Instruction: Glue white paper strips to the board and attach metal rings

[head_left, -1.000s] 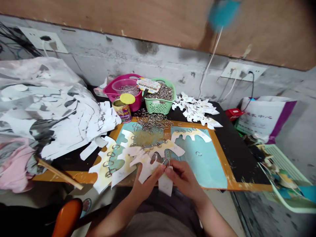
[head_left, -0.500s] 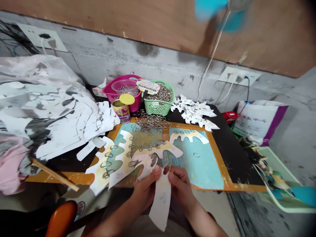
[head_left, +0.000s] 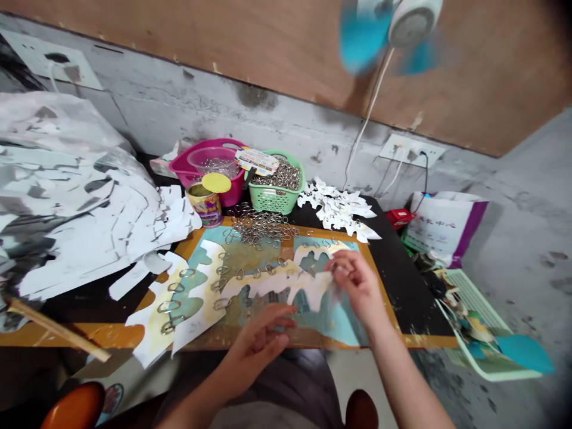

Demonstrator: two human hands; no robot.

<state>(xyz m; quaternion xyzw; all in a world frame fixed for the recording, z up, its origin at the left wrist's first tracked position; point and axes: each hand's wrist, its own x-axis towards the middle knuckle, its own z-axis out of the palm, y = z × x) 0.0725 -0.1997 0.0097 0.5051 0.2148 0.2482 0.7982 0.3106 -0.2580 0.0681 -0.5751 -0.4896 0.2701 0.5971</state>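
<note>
Right hand (head_left: 356, 285) pinches edge of white paper cutout (head_left: 286, 285), lying across painted board (head_left: 344, 322); left hand (head_left: 257, 345) spread, empty, beside it. Loose grip could shake metal rings (head_left: 254, 272) off cutout.

A plywood panel (head_left: 232, 42) occupies the top of the frame, above a stained grey concrete wall (head_left: 179, 107). White socket plates are mounted at upper left (head_left: 49, 62) and right of center (head_left: 412, 150). A black-topped counter (head_left: 402, 268) stands against the wall; bare concrete floor (head_left: 522, 256) extends at right.
</note>
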